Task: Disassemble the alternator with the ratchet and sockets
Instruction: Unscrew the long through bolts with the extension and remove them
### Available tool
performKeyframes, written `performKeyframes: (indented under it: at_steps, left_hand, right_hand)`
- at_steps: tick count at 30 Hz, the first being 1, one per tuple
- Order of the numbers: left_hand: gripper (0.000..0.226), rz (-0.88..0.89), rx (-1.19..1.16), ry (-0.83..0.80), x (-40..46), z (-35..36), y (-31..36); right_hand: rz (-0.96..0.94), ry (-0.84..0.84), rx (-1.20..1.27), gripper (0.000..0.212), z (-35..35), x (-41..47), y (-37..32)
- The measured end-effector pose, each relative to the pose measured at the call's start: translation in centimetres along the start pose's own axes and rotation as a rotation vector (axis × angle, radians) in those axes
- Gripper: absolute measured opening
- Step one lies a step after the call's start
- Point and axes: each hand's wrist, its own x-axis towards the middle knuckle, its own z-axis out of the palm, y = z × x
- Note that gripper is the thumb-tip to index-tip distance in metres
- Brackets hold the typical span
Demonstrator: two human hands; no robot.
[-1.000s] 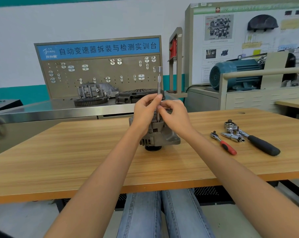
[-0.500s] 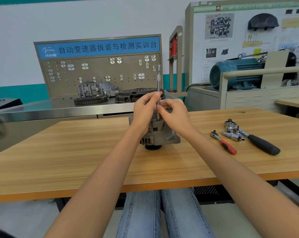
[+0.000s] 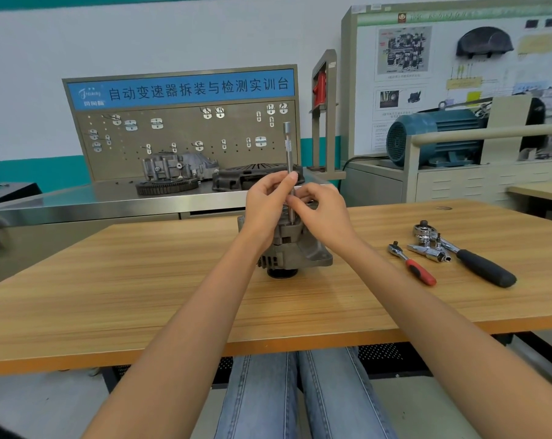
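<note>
At the centre of the wooden table (image 3: 141, 280), the alternator (image 3: 295, 251) stands on end, pulley side down, with a long extension bar (image 3: 288, 153) rising upright from its top face. The left hand (image 3: 266, 201) pinches the bar's shaft between thumb and forefinger, and the right hand (image 3: 324, 210) pinches it just below, both sets of fingers curled narrow around the steel. No ratchet is on the bar's top end; its square-drive head is bare.

Against the pictures from a second ago, almost nothing has shifted: the bar is as upright as it was, the alternator has not moved, and only the fingertips have crept slightly round the shaft. That reads as the bar being spun by hand, which would mean a fastener is already loose enough to run out with the fingers. Whether a socket sits on the bar's lower end cannot be seen, as the hands hide it.

At about 3 o'clock from the alternator, well apart from it, lie a red-handled ratchet (image 3: 412, 266), a larger black-handled ratchet (image 3: 471, 258) and, between them, loose chrome sockets (image 3: 428, 251). At 12 o'clock, beyond the table, a steel bench carries a pegboard (image 3: 179, 131) with a blue sign, and gearbox parts (image 3: 173, 169).

The housing looks whole, so the task seems early. The likely risk is the loosened bolt dropping once the bar lifts away.
</note>
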Motion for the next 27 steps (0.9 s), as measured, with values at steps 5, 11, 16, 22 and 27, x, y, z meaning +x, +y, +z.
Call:
performKeyframes:
  at_steps: [5, 11, 16, 22, 27]
  left_hand:
    - [0.023, -0.009, -0.02, -0.005, 0.05, 0.04, 0.03]
    - [0.018, -0.026, -0.056, -0.01, 0.19, -0.15, -0.15]
    - [0.011, -0.027, -0.079, -0.01, 0.1, -0.12, -0.16]
    - [0.017, -0.008, -0.052, -0.022, -0.07, -0.02, -0.03]
    - [0.017, -0.01, -0.02, -0.007, -0.1, -0.1, 0.11]
  right_hand:
    - [0.003, -0.014, -0.008, 0.022, -0.1, 0.09, -0.12]
    - [0.022, 0.005, 0.03, 0.021, 0.1, -0.03, -0.15]
    - [0.015, 0.036, 0.008, 0.015, 0.34, -0.11, -0.09]
    - [-0.014, -0.013, -0.022, 0.022, -0.15, 0.03, 0.03]
    - [-0.01, -0.048, -0.016, 0.026, -0.09, 0.12, -0.07]
